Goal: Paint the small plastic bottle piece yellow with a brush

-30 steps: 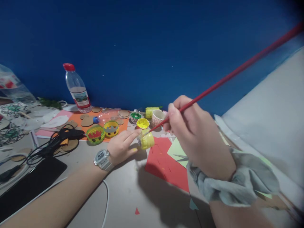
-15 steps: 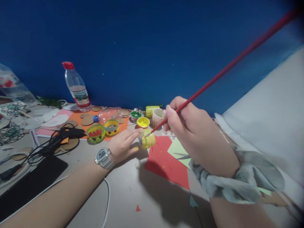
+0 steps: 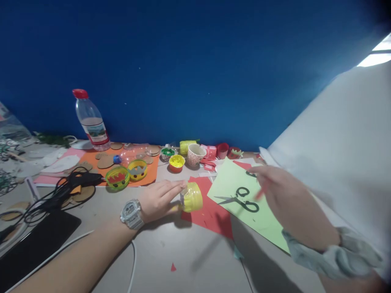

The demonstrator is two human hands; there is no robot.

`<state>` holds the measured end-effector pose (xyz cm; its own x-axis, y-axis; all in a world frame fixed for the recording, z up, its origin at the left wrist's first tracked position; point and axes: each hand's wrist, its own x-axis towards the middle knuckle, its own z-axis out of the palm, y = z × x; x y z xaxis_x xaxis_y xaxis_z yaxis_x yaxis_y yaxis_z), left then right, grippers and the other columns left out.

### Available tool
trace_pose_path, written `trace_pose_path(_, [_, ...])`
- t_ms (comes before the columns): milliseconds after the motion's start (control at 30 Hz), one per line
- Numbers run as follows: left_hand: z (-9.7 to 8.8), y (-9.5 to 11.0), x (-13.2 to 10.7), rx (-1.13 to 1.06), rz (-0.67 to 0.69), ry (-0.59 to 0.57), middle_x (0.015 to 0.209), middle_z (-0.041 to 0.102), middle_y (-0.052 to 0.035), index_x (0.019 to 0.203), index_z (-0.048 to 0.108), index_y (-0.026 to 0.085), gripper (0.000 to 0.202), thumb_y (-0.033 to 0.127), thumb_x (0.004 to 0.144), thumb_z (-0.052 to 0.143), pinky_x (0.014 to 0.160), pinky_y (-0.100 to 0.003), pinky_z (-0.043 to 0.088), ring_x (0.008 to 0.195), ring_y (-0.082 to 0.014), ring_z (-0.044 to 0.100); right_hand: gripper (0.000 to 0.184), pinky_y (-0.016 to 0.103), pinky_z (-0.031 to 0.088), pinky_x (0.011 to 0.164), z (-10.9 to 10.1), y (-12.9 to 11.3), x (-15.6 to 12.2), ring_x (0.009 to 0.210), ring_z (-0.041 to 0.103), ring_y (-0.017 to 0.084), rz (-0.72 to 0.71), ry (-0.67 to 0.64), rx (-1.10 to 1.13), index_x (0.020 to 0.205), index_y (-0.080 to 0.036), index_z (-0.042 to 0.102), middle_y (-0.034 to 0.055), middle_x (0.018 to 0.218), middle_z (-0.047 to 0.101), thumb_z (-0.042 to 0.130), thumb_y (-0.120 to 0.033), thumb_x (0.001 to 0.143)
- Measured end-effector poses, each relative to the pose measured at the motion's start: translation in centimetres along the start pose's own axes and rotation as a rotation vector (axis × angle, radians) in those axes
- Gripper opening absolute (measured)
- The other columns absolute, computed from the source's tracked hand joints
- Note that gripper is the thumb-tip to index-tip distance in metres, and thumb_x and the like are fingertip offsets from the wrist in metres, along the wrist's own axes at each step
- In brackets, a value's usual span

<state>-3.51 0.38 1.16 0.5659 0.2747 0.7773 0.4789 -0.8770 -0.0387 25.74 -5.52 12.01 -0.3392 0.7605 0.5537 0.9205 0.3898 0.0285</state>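
Note:
My left hand (image 3: 163, 199), with a watch on the wrist, is closed on the clear end of a yellow-painted piece of plastic bottle (image 3: 193, 197), which lies on its side. My right hand (image 3: 279, 195) is raised over the light green paper (image 3: 269, 221), closed round a red paintbrush (image 3: 262, 190). Motion smears the brush, and most of it cannot be made out. Scissors (image 3: 252, 206) with black handles lie on the green paper, below and left of that hand. A small cup of yellow paint (image 3: 176, 162) stands behind the bottle piece.
Red paper (image 3: 215, 217) lies under the bottle piece. Behind stand a green paint cup (image 3: 167, 152) and a patterned paper cup (image 3: 195, 156). At left are a capped water bottle (image 3: 94, 126), two decorated rings (image 3: 117, 179), tangled black cables (image 3: 69, 183) and a phone (image 3: 42, 240).
My right hand has moved right with the paintbrush, away from the bottle piece, uncovering the scissors and green paper. My left hand still holds the piece. The view has shifted slightly.

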Motion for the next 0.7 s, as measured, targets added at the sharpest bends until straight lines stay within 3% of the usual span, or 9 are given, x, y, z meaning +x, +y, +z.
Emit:
trace_pose_path(100, [0.0,0.4,0.2,-0.027,0.032,0.016,0.107,0.071,-0.0135,0.117,0.052,0.012,0.042,0.035,0.083,0.062,0.073,-0.031,0.057,0.086,-0.0206,0.069,0.023,0.034,0.050,0.072,1.7,0.0,-1.7,0.083,0.064,0.021,-0.078,-0.182,-0.055,0.112,-0.017,0.050,0.0077,0.092,0.066,0.038,-0.024,0.094])
trace_pose_path(200, [0.0,0.4,0.1,-0.019,0.030,0.003,0.108,0.071,-0.0140,0.118,0.051,0.012,0.044,0.033,0.082,0.064,0.073,-0.031,0.057,0.087,-0.0204,0.069,0.017,0.031,0.045,0.065,3.1,-0.3,-2.2,0.072,0.059,0.019,-0.079,-0.258,-0.094,0.095,-0.018,0.055,0.0046,0.078,0.063,0.039,-0.024,0.094])
trace_pose_path(433, [0.0,0.0,-0.2,0.022,-0.042,-0.020,0.112,0.069,-0.0147,0.124,0.048,0.013,0.046,0.032,0.084,0.060,0.077,-0.032,0.056,0.091,-0.0203,0.068,0.026,0.032,0.037,0.063,5.9,0.5,-2.2,0.065,0.050,0.018,0.039,-0.229,-0.092,0.083,-0.016,0.056,0.0043,0.071,0.053,0.037,-0.030,0.095])
trace_pose_path(700, [0.8,0.4,-0.2,-0.006,-0.078,-0.104,0.113,0.067,-0.0139,0.119,0.054,0.012,0.040,0.035,0.087,0.055,0.076,-0.033,0.056,0.089,-0.0200,0.066,0.024,0.029,0.042,0.067,7.3,-1.1,-3.1,0.069,0.053,0.016,-0.034,-0.270,0.016,0.083,-0.018,0.058,0.0044,0.075,0.058,0.039,-0.027,0.094])
